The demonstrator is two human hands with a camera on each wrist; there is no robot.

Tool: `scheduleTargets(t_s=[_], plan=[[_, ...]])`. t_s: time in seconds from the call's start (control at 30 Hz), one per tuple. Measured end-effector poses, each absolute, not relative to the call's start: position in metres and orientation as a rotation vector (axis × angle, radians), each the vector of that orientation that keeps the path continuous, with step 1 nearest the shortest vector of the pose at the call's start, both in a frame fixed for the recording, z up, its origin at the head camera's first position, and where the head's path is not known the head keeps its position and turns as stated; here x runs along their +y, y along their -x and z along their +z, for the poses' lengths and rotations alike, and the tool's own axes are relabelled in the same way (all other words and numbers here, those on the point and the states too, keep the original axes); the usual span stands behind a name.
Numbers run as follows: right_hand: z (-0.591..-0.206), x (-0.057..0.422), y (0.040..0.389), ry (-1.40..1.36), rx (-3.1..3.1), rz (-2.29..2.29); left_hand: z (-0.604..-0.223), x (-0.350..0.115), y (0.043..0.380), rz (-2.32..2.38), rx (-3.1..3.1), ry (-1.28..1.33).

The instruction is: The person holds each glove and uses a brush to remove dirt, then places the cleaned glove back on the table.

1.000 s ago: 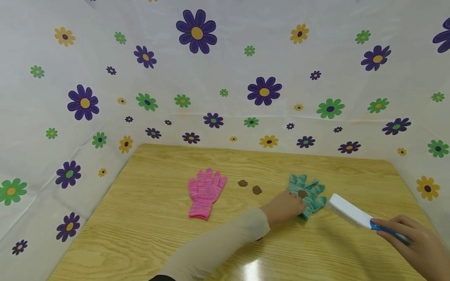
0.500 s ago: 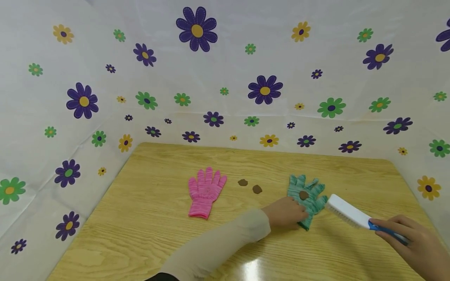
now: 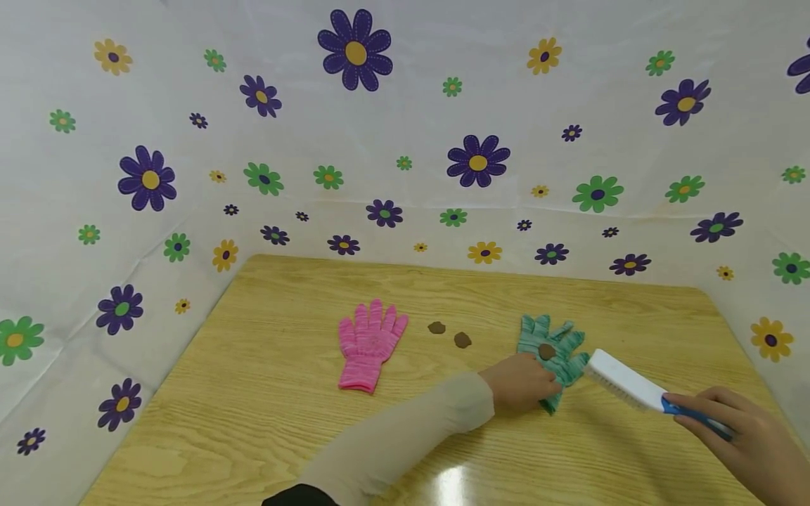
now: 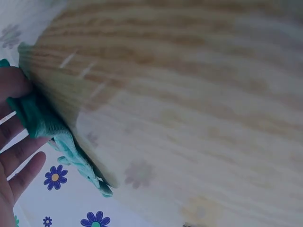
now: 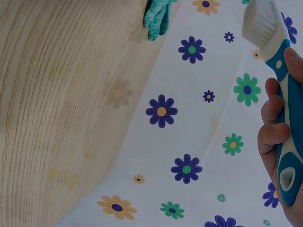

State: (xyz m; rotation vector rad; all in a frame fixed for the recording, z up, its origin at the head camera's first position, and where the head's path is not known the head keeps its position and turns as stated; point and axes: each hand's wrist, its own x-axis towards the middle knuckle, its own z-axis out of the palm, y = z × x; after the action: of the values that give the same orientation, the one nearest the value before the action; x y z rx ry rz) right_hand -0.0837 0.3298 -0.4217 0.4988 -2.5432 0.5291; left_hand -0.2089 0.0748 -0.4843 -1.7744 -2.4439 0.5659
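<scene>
The white sheet (image 3: pixel 405 126), printed with purple, green and yellow flowers, rises behind the table and along its left and right sides. The wood-grain table (image 3: pixel 266 422) spans the lower part of the head view and bears 2 gloves. My cream left sleeve (image 3: pixel 411 436) extends across the near half of the tabletop toward the right.

My right hand (image 3: pixel 740 429) is clamped on the blue-and-white handle of the brush (image 3: pixel 626 379). The brush head points away from me, raised above the tabletop near the green glove, bristles down.

The pink glove (image 3: pixel 373 344) lies flat at left-center, cuff toward me, fingers pointing away. The green glove (image 3: pixel 565 362) lies right of center in the same orientation, fingers spread. My left hand (image 3: pixel 522 383) is clamped on its cuff — the thumb and fingers pinch the fabric.

3 flat brown pieces are visible: 2 on the table between the gloves — a far piece (image 3: pixel 436 327) and a near piece (image 3: pixel 463 340) — and a third piece (image 3: pixel 547 351) on the green glove.
</scene>
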Motion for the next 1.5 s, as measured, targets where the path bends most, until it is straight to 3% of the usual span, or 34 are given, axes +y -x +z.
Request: scheduleTargets(t_s=[0.63, 1.0, 1.23, 1.5], plan=[[-0.42, 0.33, 0.084, -0.51, -2.557, 0.519, -0.49, 0.082, 0.214, 0.524, -2.48, 1.642], [-0.42, 0.332, 0.084, -0.513, -2.558, 0.499, -0.456, 0.065, 0.222, 0.526, -2.368, 1.554], [-0.42, 0.332, 0.083, -0.529, -2.541, 0.508, -0.437, 0.048, 0.206, 0.577, -2.292, 1.563], [-0.418, 0.329, 0.079, -0.514, -2.571, 0.503, -0.446, 0.011, 0.171, 0.565, -2.093, 1.602]])
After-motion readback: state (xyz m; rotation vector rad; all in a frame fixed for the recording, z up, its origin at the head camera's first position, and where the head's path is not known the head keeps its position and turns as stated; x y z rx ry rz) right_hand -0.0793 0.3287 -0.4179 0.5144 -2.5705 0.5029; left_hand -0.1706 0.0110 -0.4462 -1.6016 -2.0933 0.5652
